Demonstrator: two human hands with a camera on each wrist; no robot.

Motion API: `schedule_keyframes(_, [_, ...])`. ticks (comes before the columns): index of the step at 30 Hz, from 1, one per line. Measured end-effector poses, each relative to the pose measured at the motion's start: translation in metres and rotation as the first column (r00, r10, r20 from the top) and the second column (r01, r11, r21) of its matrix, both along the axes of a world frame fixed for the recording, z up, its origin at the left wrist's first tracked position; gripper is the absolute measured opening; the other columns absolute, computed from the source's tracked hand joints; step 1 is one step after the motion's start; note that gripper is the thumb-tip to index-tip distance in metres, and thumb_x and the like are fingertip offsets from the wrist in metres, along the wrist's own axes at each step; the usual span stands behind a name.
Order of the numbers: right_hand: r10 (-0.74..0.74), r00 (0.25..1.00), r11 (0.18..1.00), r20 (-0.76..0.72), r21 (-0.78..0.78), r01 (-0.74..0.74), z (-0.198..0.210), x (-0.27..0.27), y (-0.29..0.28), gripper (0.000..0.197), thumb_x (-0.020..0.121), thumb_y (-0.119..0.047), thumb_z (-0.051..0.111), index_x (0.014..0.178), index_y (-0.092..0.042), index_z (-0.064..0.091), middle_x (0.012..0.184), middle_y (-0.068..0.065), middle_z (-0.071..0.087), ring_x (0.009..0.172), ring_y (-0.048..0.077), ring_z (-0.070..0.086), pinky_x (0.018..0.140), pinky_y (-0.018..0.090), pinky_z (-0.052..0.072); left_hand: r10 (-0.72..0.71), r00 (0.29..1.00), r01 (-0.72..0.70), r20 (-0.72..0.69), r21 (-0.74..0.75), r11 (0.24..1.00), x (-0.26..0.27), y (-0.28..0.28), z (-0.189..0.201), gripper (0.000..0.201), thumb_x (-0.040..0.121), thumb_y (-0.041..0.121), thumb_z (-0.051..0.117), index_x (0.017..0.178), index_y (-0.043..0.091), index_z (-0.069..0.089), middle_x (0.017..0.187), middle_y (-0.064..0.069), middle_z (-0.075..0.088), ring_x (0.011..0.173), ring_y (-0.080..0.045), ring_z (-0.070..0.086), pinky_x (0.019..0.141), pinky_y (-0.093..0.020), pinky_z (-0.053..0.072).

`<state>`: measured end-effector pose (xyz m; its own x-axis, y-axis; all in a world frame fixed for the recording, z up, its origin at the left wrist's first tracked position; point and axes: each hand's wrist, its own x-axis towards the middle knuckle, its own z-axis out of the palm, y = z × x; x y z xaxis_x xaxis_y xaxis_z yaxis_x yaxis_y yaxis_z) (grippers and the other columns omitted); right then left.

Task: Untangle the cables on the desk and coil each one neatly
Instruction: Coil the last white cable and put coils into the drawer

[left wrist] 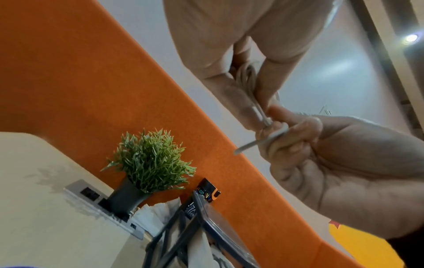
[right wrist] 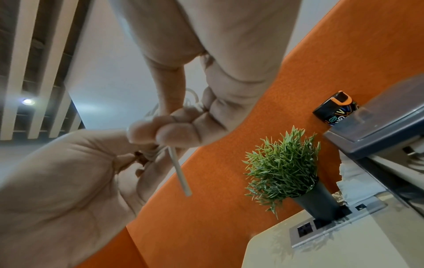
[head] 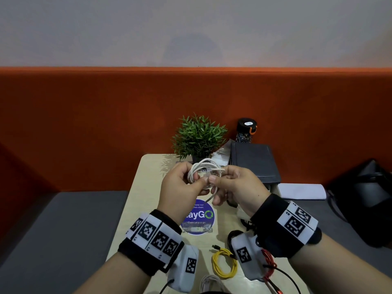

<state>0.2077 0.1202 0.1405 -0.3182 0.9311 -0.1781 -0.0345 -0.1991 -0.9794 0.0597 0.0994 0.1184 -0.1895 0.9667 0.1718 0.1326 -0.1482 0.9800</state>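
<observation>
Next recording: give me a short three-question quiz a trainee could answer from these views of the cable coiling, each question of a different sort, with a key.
1. True or false: the yellow cable lies on the desk already coiled.
2. Multiple choice: the white cable is held by A) the left hand alone, B) the right hand alone, C) both hands, above the desk.
3. Fill in: the object standing at the far end of the desk, beyond the hands, is a small green ____ in a dark pot.

Key: 1 true; 2 C; 3 plant.
</observation>
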Motion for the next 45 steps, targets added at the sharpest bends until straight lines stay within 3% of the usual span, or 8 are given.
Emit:
schedule_keyframes(10, [-0.017, 0.999, 1.000, 0.044, 0.018, 0.016, -0.006, -0.003, 0.002, 0.026, 0.085, -0.005, 0.066, 0.100, 0.011, 0.053, 0.060, 0.020, 0.055, 0.037, 0.023, 0.052, 0.035, 0.017, 0.036, -0.164, 0.986, 0.164, 0.015, -0.053, 0.985, -0.012, 0.006, -0.001, 0.024, 0.082, -0.004, 0.066, 0.069, 0.013, 0.055, 0.091, -0.018, 0.064, 0.074, -0.021, 0.066, 0.060, -0.029, 0.056])
schedule_keyframes(16, [-0.031, 0.999, 0.999, 0.017, 0.020, 0.031, -0.007, -0.007, 0.000, 0.012, 0.087, -0.005, 0.064, 0.091, 0.001, 0.055, 0.065, 0.023, 0.057, 0.037, 0.021, 0.054, 0.037, 0.018, 0.038, -0.044, 0.997, 0.043, -0.059, -0.018, 0.999, -0.005, 0.004, -0.001, 0.012, 0.082, 0.000, 0.065, 0.077, -0.003, 0.054, 0.077, -0.025, 0.061, 0.067, -0.026, 0.064, 0.059, -0.032, 0.058])
schedule_keyframes(24, [-0.111, 0.993, 0.992, 0.033, 0.064, 0.109, -0.015, -0.005, 0.004, 0.020, 0.086, -0.009, 0.067, 0.097, -0.003, 0.051, 0.061, 0.016, 0.062, 0.048, 0.026, 0.060, 0.053, 0.034, 0.044, -0.150, 0.988, 0.145, -0.032, -0.123, 0.982, -0.012, 0.006, 0.006, 0.017, 0.082, 0.006, 0.070, 0.096, 0.011, 0.062, 0.087, -0.012, 0.070, 0.078, -0.023, 0.069, 0.067, -0.033, 0.058])
schedule_keyframes(30, [-0.062, 0.998, 0.997, 0.012, 0.052, 0.061, -0.016, 0.000, 0.004, 0.028, 0.085, 0.006, 0.062, 0.105, -0.005, 0.046, 0.060, 0.010, 0.064, 0.055, 0.025, 0.065, 0.055, 0.031, 0.053, -0.166, 0.985, 0.174, 0.056, -0.203, 0.964, -0.015, 0.003, 0.010, 0.011, 0.084, -0.001, 0.065, 0.094, 0.000, 0.069, 0.076, -0.011, 0.071, 0.067, -0.017, 0.070, 0.062, -0.023, 0.056])
schedule_keyframes(32, [-0.039, 0.999, 0.997, 0.008, 0.062, 0.039, -0.014, 0.001, 0.003, 0.035, 0.082, 0.012, 0.062, 0.109, -0.004, 0.047, 0.064, 0.009, 0.066, 0.063, 0.027, 0.069, 0.067, 0.036, 0.058, -0.134, 0.983, 0.157, 0.123, -0.208, 0.965, -0.016, 0.003, 0.012, 0.010, 0.083, -0.002, 0.066, 0.092, 0.000, 0.070, 0.076, -0.011, 0.071, 0.067, -0.018, 0.070, 0.065, -0.025, 0.058])
schedule_keyframes(37, [-0.168, 0.964, 0.964, 0.204, 0.239, 0.118, -0.017, -0.001, 0.002, 0.034, 0.078, -0.002, 0.073, 0.104, -0.015, 0.055, 0.063, 0.000, 0.069, 0.069, 0.023, 0.071, 0.076, 0.037, 0.057, -0.123, 0.976, 0.159, 0.182, -0.197, 0.967, -0.013, 0.001, 0.012, 0.011, 0.080, -0.002, 0.069, 0.088, 0.005, 0.072, 0.077, -0.012, 0.073, 0.074, -0.025, 0.072, 0.066, -0.023, 0.057])
schedule_keyframes(41, [-0.185, 0.963, 0.978, 0.193, 0.131, 0.162, -0.024, -0.004, 0.002, 0.028, 0.082, -0.002, 0.070, 0.102, -0.017, 0.058, 0.063, 0.001, 0.070, 0.068, 0.022, 0.072, 0.075, 0.039, 0.059, -0.161, 0.985, 0.169, 0.058, -0.178, 0.969, -0.012, 0.001, 0.008, 0.017, 0.079, 0.001, 0.071, 0.087, 0.016, 0.072, 0.078, -0.007, 0.073, 0.076, -0.022, 0.070, 0.068, -0.025, 0.056])
schedule_keyframes(45, [-0.181, 0.983, 0.983, 0.015, -0.014, 0.181, -0.024, -0.006, 0.002, 0.029, 0.085, 0.008, 0.061, 0.110, -0.005, 0.060, 0.089, 0.021, 0.072, 0.084, 0.032, 0.071, 0.084, 0.039, 0.056, -0.143, 0.987, 0.133, -0.076, -0.117, 0.984, -0.009, 0.000, 0.004, 0.026, 0.079, 0.004, 0.072, 0.088, 0.028, 0.067, 0.076, 0.000, 0.071, 0.074, -0.021, 0.068, 0.072, -0.037, 0.059])
